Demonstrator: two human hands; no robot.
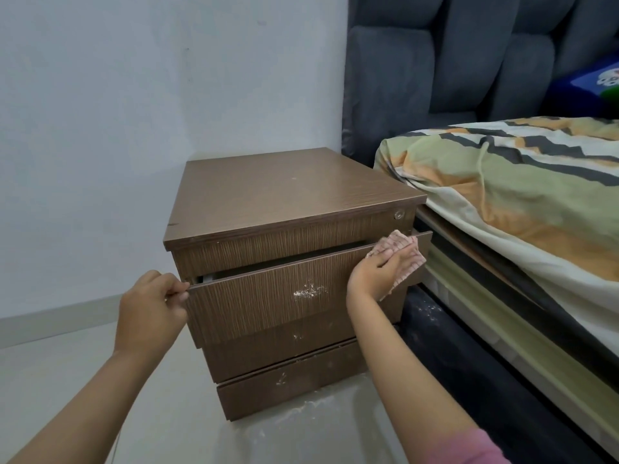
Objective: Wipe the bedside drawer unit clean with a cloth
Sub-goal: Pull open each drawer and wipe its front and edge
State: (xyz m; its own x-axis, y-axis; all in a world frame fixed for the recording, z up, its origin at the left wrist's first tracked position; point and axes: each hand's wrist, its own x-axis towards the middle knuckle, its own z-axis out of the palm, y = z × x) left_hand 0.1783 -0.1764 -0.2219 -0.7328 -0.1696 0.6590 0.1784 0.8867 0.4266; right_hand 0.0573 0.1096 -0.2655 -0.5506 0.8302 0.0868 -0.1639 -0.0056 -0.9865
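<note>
Presently, the pulled-out drawer point(294, 293) is pinched by the left hand point(150, 306); the cloth point(400, 251) is pressed under the right hand point(378, 267)'s curled fingers; white residue point(310, 291) could be smeared.

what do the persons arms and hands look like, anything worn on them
Both forearms are bare. The right arm shows the edge of a pink sleeve near the elbow, at the bottom of the frame; no sleeve shows on the left arm. The left hand and right hand wear no gloves, and no rings, watch or bracelet can be seen.
</note>
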